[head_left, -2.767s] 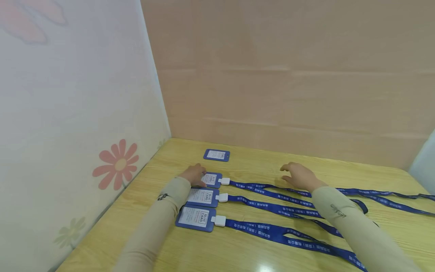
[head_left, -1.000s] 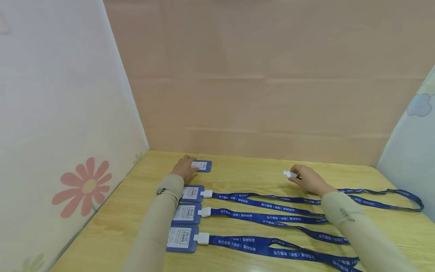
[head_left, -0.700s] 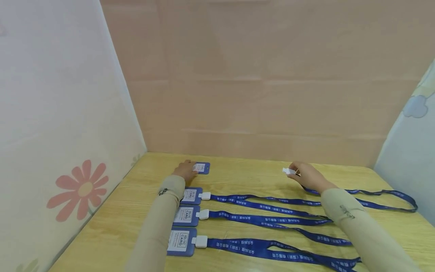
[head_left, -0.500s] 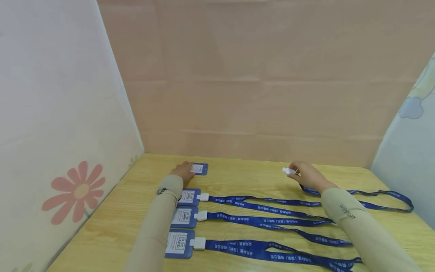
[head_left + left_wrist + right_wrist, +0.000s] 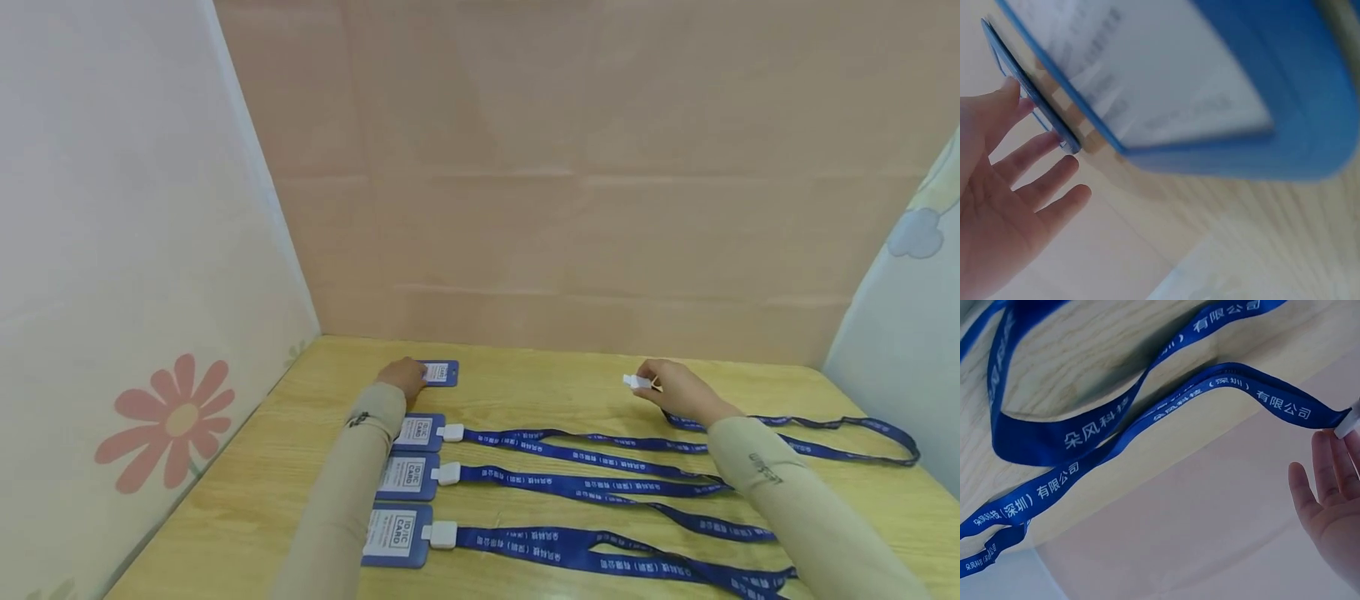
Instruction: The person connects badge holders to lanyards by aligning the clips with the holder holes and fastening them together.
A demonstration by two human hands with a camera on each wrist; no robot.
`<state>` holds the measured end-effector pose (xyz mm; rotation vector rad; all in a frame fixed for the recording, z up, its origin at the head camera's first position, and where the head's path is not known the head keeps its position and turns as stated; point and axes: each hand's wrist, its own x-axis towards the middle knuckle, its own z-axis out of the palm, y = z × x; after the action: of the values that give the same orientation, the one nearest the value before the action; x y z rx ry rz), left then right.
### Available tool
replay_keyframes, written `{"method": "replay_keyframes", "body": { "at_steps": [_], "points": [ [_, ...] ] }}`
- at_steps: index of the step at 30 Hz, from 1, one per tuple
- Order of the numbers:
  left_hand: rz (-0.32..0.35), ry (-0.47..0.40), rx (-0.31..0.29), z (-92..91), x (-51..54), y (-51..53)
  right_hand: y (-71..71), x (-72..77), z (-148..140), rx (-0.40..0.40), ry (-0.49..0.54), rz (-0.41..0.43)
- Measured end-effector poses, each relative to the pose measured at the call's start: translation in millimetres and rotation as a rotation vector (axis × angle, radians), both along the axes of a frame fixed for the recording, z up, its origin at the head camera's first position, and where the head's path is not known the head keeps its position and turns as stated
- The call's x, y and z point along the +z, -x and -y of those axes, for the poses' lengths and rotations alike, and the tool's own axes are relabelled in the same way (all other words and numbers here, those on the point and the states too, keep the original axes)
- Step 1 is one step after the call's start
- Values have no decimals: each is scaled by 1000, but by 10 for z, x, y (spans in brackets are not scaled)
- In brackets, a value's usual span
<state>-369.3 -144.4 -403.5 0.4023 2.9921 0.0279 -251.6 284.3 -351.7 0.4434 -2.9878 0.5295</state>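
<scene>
In the head view my left hand [image 5: 402, 379] is at the left end of a loose blue ID card holder [image 5: 441, 373] at the back of the table. The left wrist view shows thumb and fingertips pinching the edge of that card holder [image 5: 1035, 94], the other fingers spread. My right hand [image 5: 675, 390] pinches the white plastic clip [image 5: 637, 382] of a blue lanyard [image 5: 840, 425], slightly above the table. In the right wrist view its printed strap [image 5: 1272, 403] runs up to the fingers. The clip is mostly cut off there.
Three blue card holders [image 5: 420, 533] lie stacked in a column at front left, each joined by a white clip [image 5: 444, 534] to a blue lanyard [image 5: 547, 542] stretched rightward. The left forearm partly covers them. Walls [image 5: 480, 250] enclose the wooden table [image 5: 525, 392] behind and at both sides.
Since the earliest frame my left hand has gone from an attached card holder to the loose one and taken its end. My right hand has picked up the lanyard's clip. The head view has shifted.
</scene>
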Motion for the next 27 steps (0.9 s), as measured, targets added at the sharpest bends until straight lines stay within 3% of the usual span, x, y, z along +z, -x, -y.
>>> {"method": "replay_keyframes", "body": {
  "at_steps": [4, 5, 14, 21, 27],
  "points": [
    [-2, -48, 16, -2, 18, -29, -5, -19, 42, 3, -4, 17],
    [26, -63, 37, -34, 109, -106, -9, -16, 54, 7, -6, 18],
    [-5, -69, 43, -94, 267, -296, -22, 11, 176, 7, -11, 30],
    [5, -77, 35, -46, 249, -348, -1, -53, 252, 18, -20, 59],
    [12, -79, 46, -34, 332, -454, 36, -87, 309, 22, -21, 59]
  ]
}}
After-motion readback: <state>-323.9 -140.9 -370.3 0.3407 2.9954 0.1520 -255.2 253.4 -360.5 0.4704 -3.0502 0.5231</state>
